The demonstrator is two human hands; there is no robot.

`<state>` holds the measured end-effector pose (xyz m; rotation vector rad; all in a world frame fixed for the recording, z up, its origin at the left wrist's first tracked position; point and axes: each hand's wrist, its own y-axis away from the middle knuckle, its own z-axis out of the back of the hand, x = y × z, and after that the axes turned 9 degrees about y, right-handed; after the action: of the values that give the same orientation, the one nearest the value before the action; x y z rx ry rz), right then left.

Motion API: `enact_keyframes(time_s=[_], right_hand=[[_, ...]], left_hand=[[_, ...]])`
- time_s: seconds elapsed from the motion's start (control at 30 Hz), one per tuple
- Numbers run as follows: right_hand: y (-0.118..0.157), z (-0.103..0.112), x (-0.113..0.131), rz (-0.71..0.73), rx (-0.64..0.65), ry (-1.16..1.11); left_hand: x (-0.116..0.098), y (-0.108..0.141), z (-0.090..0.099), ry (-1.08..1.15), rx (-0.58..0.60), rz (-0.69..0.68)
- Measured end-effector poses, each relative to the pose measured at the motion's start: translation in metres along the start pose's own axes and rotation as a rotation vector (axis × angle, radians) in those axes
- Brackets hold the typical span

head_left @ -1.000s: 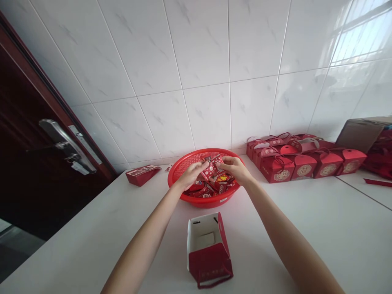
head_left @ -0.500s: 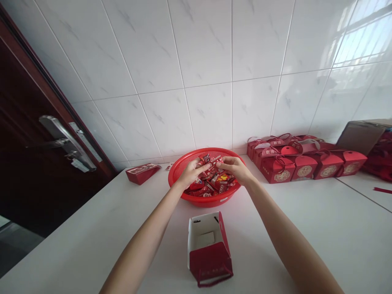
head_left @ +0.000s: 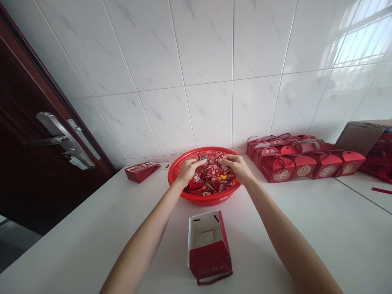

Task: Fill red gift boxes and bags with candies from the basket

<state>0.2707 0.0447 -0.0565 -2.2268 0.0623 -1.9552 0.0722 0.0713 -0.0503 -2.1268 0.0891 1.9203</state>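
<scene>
A red plastic basket (head_left: pixel 173 173) with perforated sides stands against the tiled wall, filled with wrapped candies (head_left: pixel 204 190). Both of my hands reach over it. My left hand (head_left: pixel 188 170) is closed at the basket's left side, pinching a small wrapped candy (head_left: pixel 203 158) with a shiny end at its fingertips. At the right, thumb and fingers of my right hand (head_left: pixel 238 167) grip a red candy packet (head_left: pixel 217 168) with pale dots. Nearer to me is an open red box (head_left: pixel 211 261), white inside, its cord handle hanging at the front.
Several closed red gift boxes (head_left: pixel 303 168) with cord handles line the wall at right, beside a brown carton (head_left: pixel 357 139). A red box piece (head_left: pixel 141 172) lies at left on the white table (head_left: pixel 147 220). A dark door (head_left: pixel 36 171) with a metal handle is far left.
My hands were close together over the candies and have now moved apart slightly. The dotted packet now hangs from my right hand alone. The open box has stayed put.
</scene>
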Motion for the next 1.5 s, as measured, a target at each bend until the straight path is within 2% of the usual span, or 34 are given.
enact_keyframes(time_s=[0.13,0.23,0.33,0.47,0.53,0.67,0.83,0.93,1.2,1.37,1.5], right_hand=[[0.001,0.0,0.0,0.012,0.074,0.054],[0.002,0.002,0.002,0.052,0.086,0.036],[0.004,0.003,0.003,0.078,0.155,0.009],[0.004,0.003,0.003,0.064,0.25,0.02],[0.002,0.003,0.002,0.05,0.217,0.015],[-0.002,0.005,-0.003,0.028,0.058,-0.026],[-0.005,0.007,-0.005,0.009,-0.002,-0.063],[-0.005,0.006,-0.004,0.012,-0.021,-0.059],[0.0,-0.005,0.0,0.023,-0.052,-0.051],[0.0,-0.005,0.0,0.016,-0.068,-0.008],[0.0,-0.005,-0.002,0.014,-0.07,-0.012]], left_hand=[[0.0,0.001,0.0,-0.052,0.04,-0.021],[-0.001,0.003,-0.003,-0.074,0.151,-0.017],[0.0,0.003,-0.004,-0.124,0.268,-0.023],[0.008,-0.001,-0.001,-0.223,0.34,-0.048],[0.011,-0.003,0.001,-0.305,0.346,-0.058],[0.014,-0.004,0.003,-0.541,0.373,-0.043],[0.011,-0.002,-0.001,-1.072,0.489,0.189],[0.007,-0.005,-0.003,-1.284,0.469,0.276],[0.005,-0.027,-0.003,-1.347,0.486,0.38],[0.007,-0.025,-0.007,-1.383,0.509,0.369],[0.005,-0.023,-0.011,-1.4,0.455,0.431]])
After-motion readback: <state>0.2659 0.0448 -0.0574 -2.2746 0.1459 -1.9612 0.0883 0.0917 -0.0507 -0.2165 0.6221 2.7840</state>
